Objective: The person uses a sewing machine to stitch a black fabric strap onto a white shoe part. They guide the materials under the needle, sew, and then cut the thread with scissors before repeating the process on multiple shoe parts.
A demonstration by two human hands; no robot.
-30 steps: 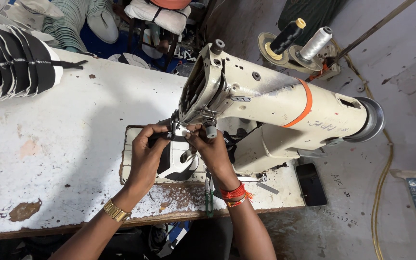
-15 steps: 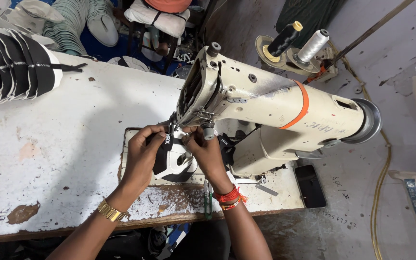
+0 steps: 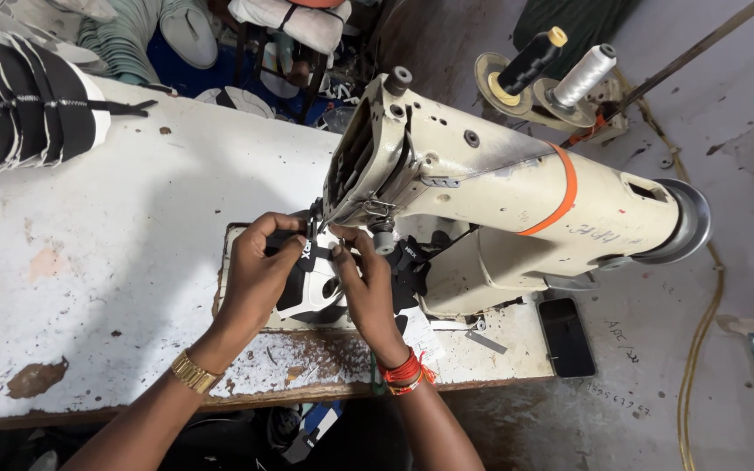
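Left hand [image 3: 263, 266] and right hand [image 3: 366, 283] both pinch the black-and-white shoe piece [image 3: 311, 292], held between them under the sewing machine [image 3: 482, 192] head. Advise keeping fingertips either side of the needle line, piece flat.

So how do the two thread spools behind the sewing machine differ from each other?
The left spool carries black thread, while the right spool carries white or silvery thread. The left spool has a yellow tip at its top; the right spool has a pale top. The left spool stands nearer the machine's needle end, the right spool nearer the handwheel end. Both lean the same way and stand on round bases on one stand.
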